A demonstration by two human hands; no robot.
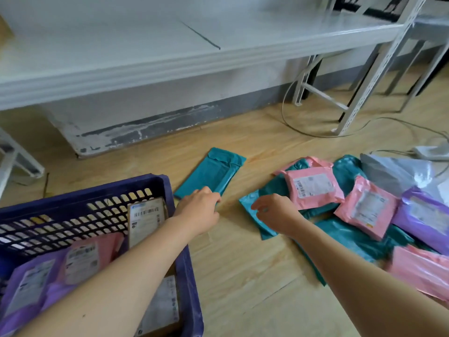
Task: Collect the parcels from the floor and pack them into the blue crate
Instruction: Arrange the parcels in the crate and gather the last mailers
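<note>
The blue crate (167, 190) stands at the lower left with purple, pink and brown parcels inside. A flat teal parcel (213, 170) lies alone on the floor just right of it; my left hand (200, 210) reaches over the crate's corner and pinches that parcel's near edge. My right hand (274, 211), fingers loosely curled, hovers over the near corner of another teal parcel (252, 210) at the left of a heap. That heap holds a pink parcel (313, 187), a second pink parcel (366, 206), a purple parcel (425, 215) and more teal bags.
A low white shelf (170, 59) spans the back above the wooden floor (243, 276). A perforated white rack leg (369, 83) stands at the right with a cable (289, 113) looping round it. A grey bag (398, 171) lies behind the heap.
</note>
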